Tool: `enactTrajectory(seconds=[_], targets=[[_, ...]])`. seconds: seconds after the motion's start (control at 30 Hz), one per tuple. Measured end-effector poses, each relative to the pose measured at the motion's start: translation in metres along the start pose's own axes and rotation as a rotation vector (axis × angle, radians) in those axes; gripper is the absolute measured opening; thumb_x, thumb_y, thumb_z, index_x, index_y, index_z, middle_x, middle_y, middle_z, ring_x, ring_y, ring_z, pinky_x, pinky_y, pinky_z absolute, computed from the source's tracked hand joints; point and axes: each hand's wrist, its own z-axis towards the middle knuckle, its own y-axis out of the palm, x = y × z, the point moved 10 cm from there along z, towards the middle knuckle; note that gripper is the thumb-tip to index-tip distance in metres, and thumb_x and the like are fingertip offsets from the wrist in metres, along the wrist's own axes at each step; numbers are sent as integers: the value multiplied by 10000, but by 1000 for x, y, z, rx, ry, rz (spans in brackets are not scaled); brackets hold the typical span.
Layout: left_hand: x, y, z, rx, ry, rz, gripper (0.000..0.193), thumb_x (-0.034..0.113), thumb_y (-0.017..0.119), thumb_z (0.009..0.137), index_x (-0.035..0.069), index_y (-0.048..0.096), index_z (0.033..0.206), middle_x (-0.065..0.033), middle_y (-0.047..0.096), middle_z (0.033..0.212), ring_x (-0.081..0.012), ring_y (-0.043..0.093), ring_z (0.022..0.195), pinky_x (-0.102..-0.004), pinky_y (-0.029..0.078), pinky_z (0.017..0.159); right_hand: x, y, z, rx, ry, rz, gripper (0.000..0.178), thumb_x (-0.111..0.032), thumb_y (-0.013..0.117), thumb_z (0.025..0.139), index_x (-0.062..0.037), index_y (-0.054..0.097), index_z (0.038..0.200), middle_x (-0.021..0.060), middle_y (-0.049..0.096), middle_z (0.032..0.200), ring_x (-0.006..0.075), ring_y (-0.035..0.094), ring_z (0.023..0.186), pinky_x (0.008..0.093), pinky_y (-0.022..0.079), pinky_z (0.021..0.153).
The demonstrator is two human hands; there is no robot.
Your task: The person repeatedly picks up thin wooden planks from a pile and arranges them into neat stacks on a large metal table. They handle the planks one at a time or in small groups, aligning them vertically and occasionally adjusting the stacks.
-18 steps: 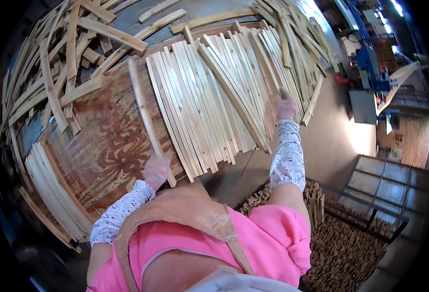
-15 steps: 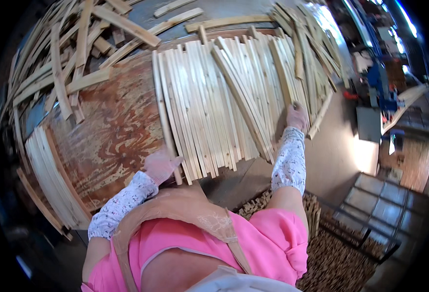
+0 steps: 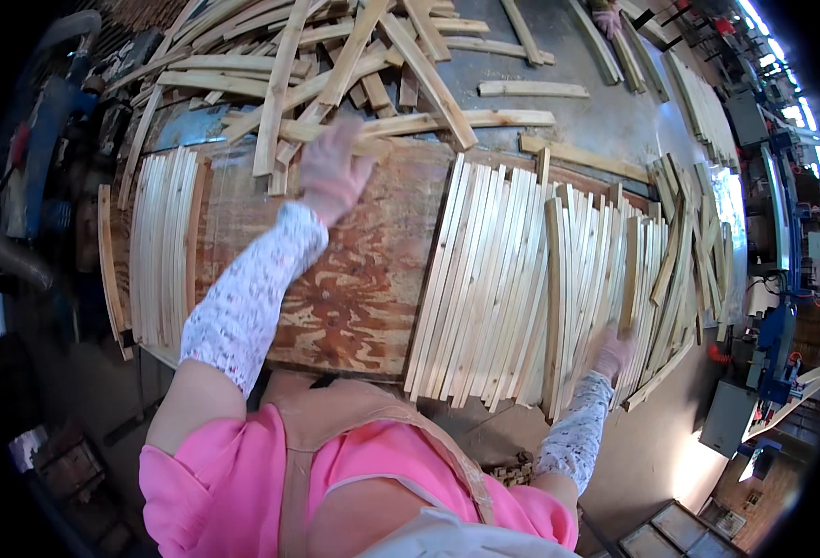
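My left hand (image 3: 334, 175), slightly blurred, reaches over the bare plywood with its fingers stretched out and thumb apart. It is open, just at the near side of a loose heap of wooden boards (image 3: 284, 88); a short board (image 3: 303, 132) lies close to its fingertips. My right hand (image 3: 612, 352) is closed round the near end of a wooden strip (image 3: 630, 279) lying on a row of pale strips. That row (image 3: 475, 288) lies side by side on the plywood sheet (image 3: 354, 307). Another darker strip (image 3: 552, 298) rests on top of the row.
A smaller group of pale strips (image 3: 159, 251) lies on the left of the plywood. Loose strips (image 3: 694, 237) lean together at the right. A person's gloved hand (image 3: 607, 20) is among boards at the far right. Blue machines (image 3: 777, 344) stand beyond.
My view has swung left. My left hand has moved from the row's near left corner out toward the board heap. The right hand stays at the strip's near end.
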Motion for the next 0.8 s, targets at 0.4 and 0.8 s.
enactTrajectory(seconds=[0.4,0.8], targets=[[-81,18,33,-406,-317,-978,410,353,539,1033,36,651,1268,-72,702,962,-172,684,840,-341,575,722,-385,230,-240,-927,-105,612,577,-193,692,1049,30,518,1552,173,692,1339,224,667,1208,342,540,1042],[-133,-52,-45,-204,-75,-74,999,608,620,995,67,188,1715,-237,235,1757,-376,196,1634,-509,102,1341,-337,197,-315,-608,165,419,564,-239,742,962,-15,624,1466,171,727,1273,244,686,1118,382,547,1007]])
